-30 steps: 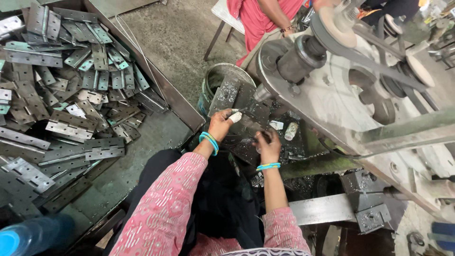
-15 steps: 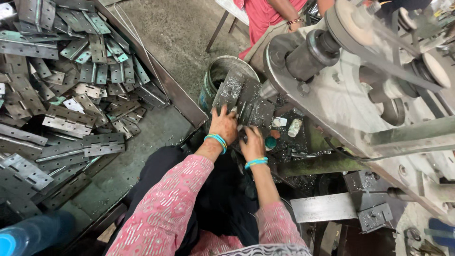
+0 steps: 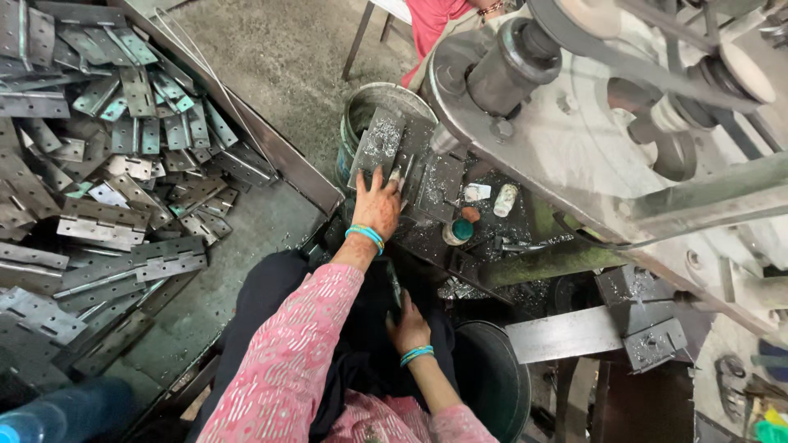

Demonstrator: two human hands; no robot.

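The left hand lies flat, fingers spread, on a stack of grey metal plates that leans across the rim of a metal bucket at the edge of the grimy tabletop; it presses on the plates rather than clamping them. The right hand is well apart from it, down in the lap against dark cloth, fingers loosely curled; whether it holds anything I cannot tell. Just beside the plates sit a small teal-capped pot and a pale little bottle lying on its side (both amid metal swarf). The big flywheel and belt of a press machine crowd the right side and overhang the work area, hemming in the plates from above. To the left, behind a steel edge strip, a heap of loose hinges fills a tray. A dark bin stands near the right knee, and another person's red garment shows at the top.
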